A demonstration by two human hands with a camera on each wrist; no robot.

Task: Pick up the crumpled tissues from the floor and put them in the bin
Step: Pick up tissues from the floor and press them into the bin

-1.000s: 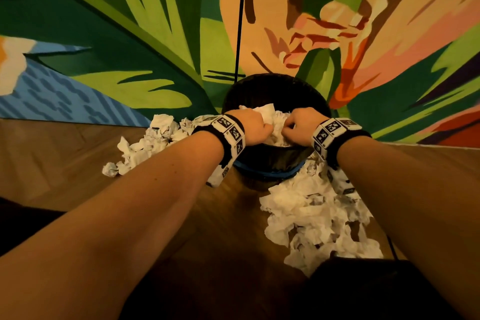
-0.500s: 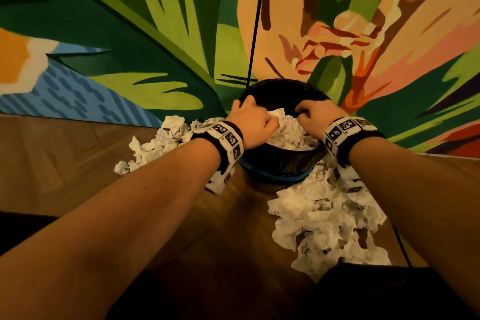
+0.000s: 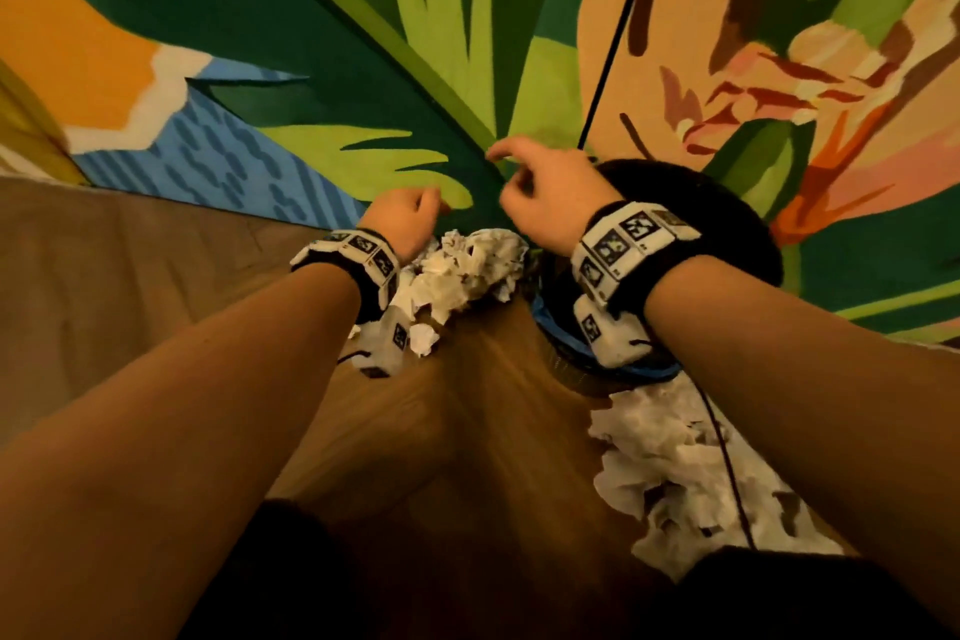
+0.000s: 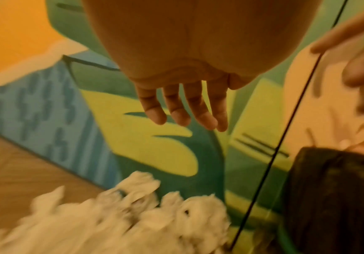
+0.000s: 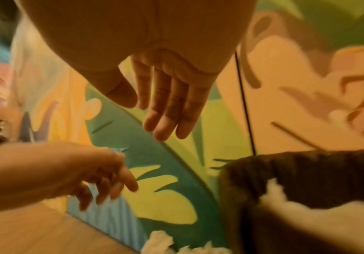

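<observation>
**Two heaps of tissues on the floor beside the bin, both hands empty**

Two piles of crumpled white tissues lie on the wooden floor (image 3: 156,276), one on each side of the bin (image 3: 727,203). The left pile (image 3: 467,265) sits just beside the bin, close against the foot of the painted wall (image 3: 311,42). The nearer pile (image 3: 670,468) spreads out on the floor on the near side of the bin, touching its base. More white tissue (image 5: 320,221) shows inside the bin in the right wrist view, below its dark rim.

The bin is dark and round, with a blue band low on its side, and stands against the wall. A thin black cable (image 3: 618,31) runs down the wall to the bin, and another thin cord crosses the nearer pile.

The left hand (image 3: 405,218) hovers over the left pile, to the left of the bin, fingers (image 4: 176,110) spread loosely and pointing down, holding nothing. The right hand (image 3: 550,192) is raised above the left edge of the bin, fingers (image 5: 163,110) loose and apart, also empty. The two hands are near each other but not touching. Each wrist wears a black band with white marker blocks.

The wall behind the bin carries a mural of green leaves, an orange flower and a blue patch.
</observation>
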